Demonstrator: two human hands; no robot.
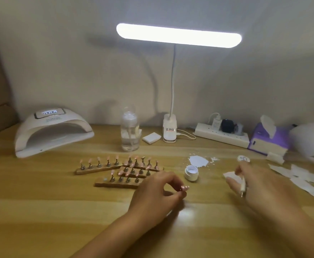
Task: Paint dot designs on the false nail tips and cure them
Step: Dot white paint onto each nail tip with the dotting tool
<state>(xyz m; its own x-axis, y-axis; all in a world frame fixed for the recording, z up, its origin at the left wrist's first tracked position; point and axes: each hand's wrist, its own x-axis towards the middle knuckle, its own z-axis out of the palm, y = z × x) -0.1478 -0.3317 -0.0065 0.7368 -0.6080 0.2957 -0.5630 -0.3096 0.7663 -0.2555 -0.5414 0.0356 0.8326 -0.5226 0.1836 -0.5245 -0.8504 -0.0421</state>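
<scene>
My left hand (158, 192) pinches a pink false nail tip (185, 187) with pale dots, on its small stand, just above the table. My right hand (260, 185) holds a thin white dotting tool (242, 187), tip pointing down, and touches a white wipe (230, 175). Between the hands stands a small open white jar of gel (191, 173). Its lid (243, 158) lies further back on the right. Several pink nail tips on metal stands sit on wooden strips (119, 169) left of the jar. The white curing lamp (52, 129) stands at the back left.
A lit desk lamp (178, 35) rises from a white base (169, 131) at the back. Next to it are a clear pump bottle (129, 131), a white pad (151, 138), a power strip (221, 135) and a purple tissue box (268, 138). Torn paper scraps (301, 177) lie at the right.
</scene>
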